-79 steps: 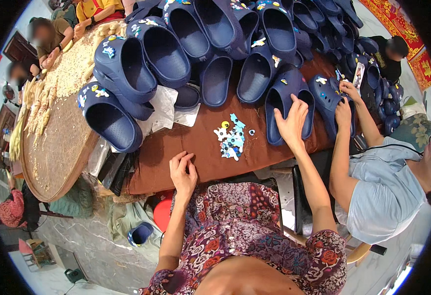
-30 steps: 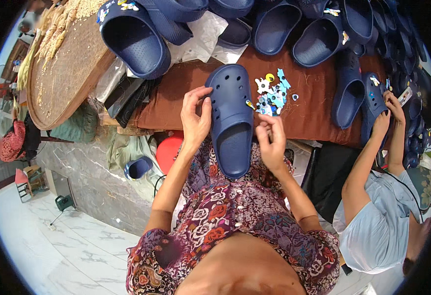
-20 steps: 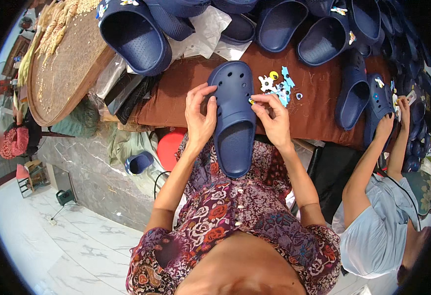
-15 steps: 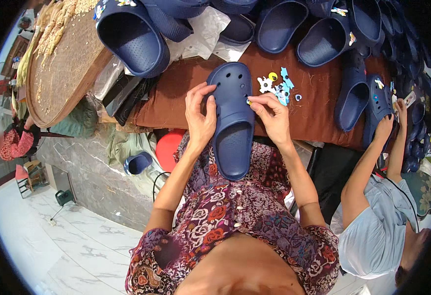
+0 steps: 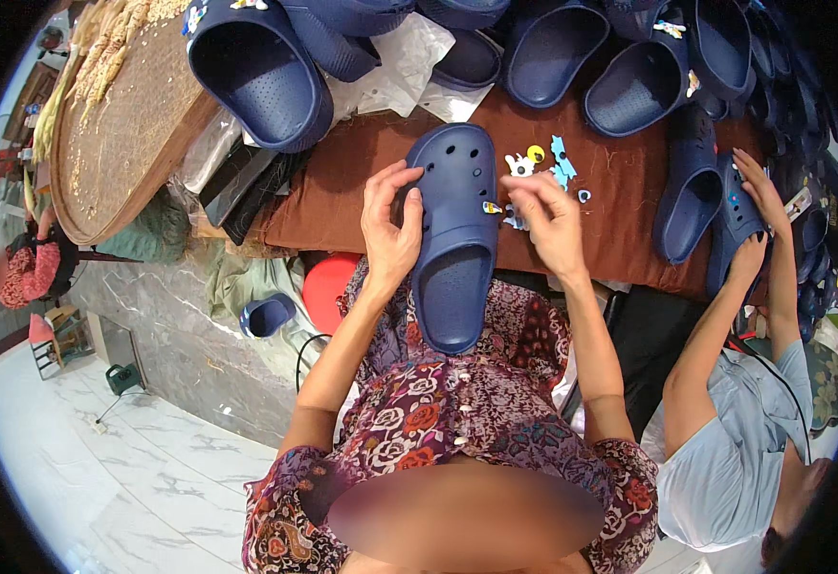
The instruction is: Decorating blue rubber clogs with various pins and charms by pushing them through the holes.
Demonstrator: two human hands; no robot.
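Seen from above, a person in a floral top holds a navy clog [image 5: 454, 239] upright in front of their chest, its toe resting on the brown tabletop [image 5: 620, 206]. The left hand [image 5: 389, 230] wraps the clog's left edge, fingers closed around it. The right hand [image 5: 548, 215] is at the clog's right edge, its fingers pinched narrowly on a small charm [image 5: 492, 207] against the strap area. A little heap of colourful charms [image 5: 545, 165] lies on the tabletop just beyond that hand. More navy clogs [image 5: 572, 57] crowd the far side. To the right, another person's hands [image 5: 754, 210] hold a separate clog. A round woven tray [image 5: 122, 124] sits at the left.
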